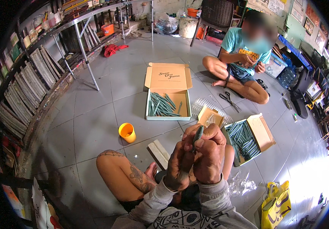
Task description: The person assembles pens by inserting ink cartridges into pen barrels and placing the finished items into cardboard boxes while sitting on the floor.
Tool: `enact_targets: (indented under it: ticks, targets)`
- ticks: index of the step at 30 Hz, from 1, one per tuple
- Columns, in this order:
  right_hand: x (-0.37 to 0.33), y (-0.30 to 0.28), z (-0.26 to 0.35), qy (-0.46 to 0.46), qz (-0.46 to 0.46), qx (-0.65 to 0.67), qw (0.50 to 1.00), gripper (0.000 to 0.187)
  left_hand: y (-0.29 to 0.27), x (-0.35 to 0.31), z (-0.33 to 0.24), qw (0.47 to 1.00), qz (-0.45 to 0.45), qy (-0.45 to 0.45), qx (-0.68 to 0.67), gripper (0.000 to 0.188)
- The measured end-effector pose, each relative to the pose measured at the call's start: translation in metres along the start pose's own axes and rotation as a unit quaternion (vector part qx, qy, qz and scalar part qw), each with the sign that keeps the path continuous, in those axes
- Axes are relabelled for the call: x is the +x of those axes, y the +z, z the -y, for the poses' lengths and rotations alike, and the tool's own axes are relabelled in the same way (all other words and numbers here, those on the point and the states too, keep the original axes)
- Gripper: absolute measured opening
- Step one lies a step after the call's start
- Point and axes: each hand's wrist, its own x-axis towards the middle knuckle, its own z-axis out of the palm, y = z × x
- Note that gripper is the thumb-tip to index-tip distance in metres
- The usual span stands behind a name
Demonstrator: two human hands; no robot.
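Observation:
Both my hands are raised together in front of my lap, closed round one dark green pen [198,134]. My left hand [182,162] grips it from the left, its fingers curled. The thumb and fingers of my right hand [210,156] pinch it from the right. The pen's narrow end points up and away; its lower part is hidden by my fingers. Beyond my hands, an open cardboard box [168,117] holds many similar green pens [160,104]. To the right, a second open box [261,131] holds more green pens [243,139].
Near my hands are a small cardboard box [206,113] of thin pale pieces, clear plastic sleeves [210,104], an orange cup [127,133] and a whitish block [158,152]. Scissors [230,102] lie near a seated co-worker [244,53]. A yellow bag [277,206] sits at lower right.

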Motion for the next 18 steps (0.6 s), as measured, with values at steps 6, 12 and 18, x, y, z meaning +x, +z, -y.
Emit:
enact_targets:
  ticks: [6, 12, 18]
  targets:
    - [0.004, -0.006, 0.002, 0.018, 0.003, 0.011, 1.000, 0.015, 0.017, 0.010, -0.032, 1.000, -0.019, -0.002, -0.006, 0.028]
    - [0.016, -0.035, 0.016, -0.209, -0.021, -0.159, 0.965, 0.032, 0.006, 0.014, -0.048, 0.996, -0.029, -0.085, -0.014, 0.042]
    - [-0.008, -0.108, 0.027, -0.162, -0.035, -0.131, 0.977, 0.033, -0.002, 0.018, -0.055, 0.985, -0.037, -0.129, -0.110, 0.048]
